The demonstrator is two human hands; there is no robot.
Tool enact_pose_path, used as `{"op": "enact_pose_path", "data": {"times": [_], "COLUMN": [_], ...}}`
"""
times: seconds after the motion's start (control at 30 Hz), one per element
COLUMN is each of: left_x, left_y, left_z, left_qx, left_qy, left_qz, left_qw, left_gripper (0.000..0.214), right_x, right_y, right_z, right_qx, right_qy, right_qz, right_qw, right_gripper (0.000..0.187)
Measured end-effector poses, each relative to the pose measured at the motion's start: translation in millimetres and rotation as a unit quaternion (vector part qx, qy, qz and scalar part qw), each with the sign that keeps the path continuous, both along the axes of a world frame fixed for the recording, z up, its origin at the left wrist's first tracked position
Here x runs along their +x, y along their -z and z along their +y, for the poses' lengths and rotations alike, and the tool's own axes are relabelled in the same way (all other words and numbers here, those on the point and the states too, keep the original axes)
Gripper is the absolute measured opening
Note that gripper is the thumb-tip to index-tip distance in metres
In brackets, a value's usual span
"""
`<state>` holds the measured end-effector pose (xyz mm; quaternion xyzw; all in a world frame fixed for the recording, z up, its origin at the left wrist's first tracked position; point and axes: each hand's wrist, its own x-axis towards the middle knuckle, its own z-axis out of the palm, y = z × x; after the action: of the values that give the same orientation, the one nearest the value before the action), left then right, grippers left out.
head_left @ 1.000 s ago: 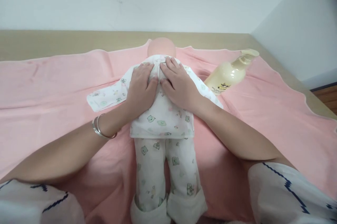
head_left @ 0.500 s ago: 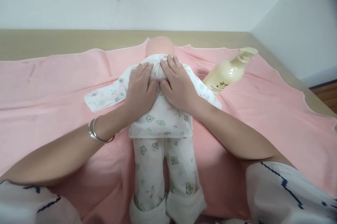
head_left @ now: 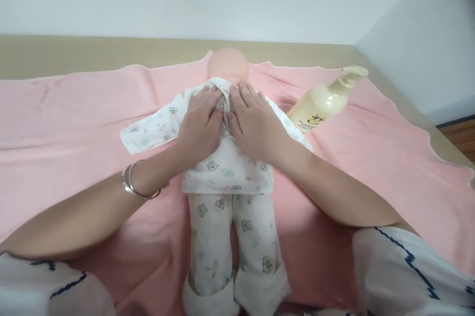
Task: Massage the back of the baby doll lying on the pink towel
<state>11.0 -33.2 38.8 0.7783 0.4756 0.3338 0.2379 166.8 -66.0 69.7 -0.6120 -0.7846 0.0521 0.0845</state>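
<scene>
A baby doll (head_left: pixel 227 62) lies face down on a pink towel (head_left: pixel 74 118), dressed in a white printed top (head_left: pixel 226 167) and matching trousers (head_left: pixel 218 246). My left hand (head_left: pixel 198 125) and my right hand (head_left: pixel 252 123) lie side by side on the doll's upper back, fingers stretched flat toward the neck and pressing the cloth. The fabric bunches a little between my two hands. Silver bangles (head_left: pixel 135 184) sit on my left wrist.
A cream pump bottle (head_left: pixel 322 103) lies tilted on the towel just right of the doll. The towel covers a wooden surface (head_left: pixel 92 51) against a white wall. The surface's edge runs along the right (head_left: pixel 419 118).
Both hands have slid slightly up the doll's back toward the neck, gathering the top's cloth between them. The doll and bottle stay where they were.
</scene>
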Motion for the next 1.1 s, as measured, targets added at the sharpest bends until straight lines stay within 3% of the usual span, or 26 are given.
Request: {"op": "enact_pose_path", "data": {"times": [0.13,0.23,0.43,0.6,0.7,0.87,1.1], "left_x": [-4,-3,3,8,7,0,-7], "left_y": [2.4,1.9,-5.2,-6.3,-6.5,-0.3,16.1], "left_z": [17,18,-9,-23,-17,8,18], "left_qx": [0.002,0.008,-0.029,-0.031,-0.039,-0.085,-0.013], "left_qy": [-0.025,-0.021,-0.004,0.03,0.025,-0.049,-0.044], "left_qz": [-0.014,0.009,0.081,0.081,0.058,0.031,0.024], "left_qw": [1.0,1.0,0.996,0.996,0.997,0.995,0.999], "left_gripper": [0.046,0.049,0.062,0.062,0.061,0.062,0.06], "right_x": [-10,-7,12,16,15,11,0], "right_y": [2.0,1.4,2.9,8.2,8.9,7.0,1.4], "right_z": [-17,-11,25,33,30,23,3], "right_qx": [0.022,-0.001,-0.028,-0.024,-0.017,0.011,0.061], "right_qy": [-0.034,-0.03,0.027,0.044,0.045,0.043,0.091], "right_qz": [-0.003,0.016,0.072,0.072,0.064,0.033,-0.045], "right_qw": [0.999,0.999,0.997,0.996,0.997,0.998,0.993], "right_gripper": [0.066,0.066,0.069,0.071,0.071,0.068,0.06]}}
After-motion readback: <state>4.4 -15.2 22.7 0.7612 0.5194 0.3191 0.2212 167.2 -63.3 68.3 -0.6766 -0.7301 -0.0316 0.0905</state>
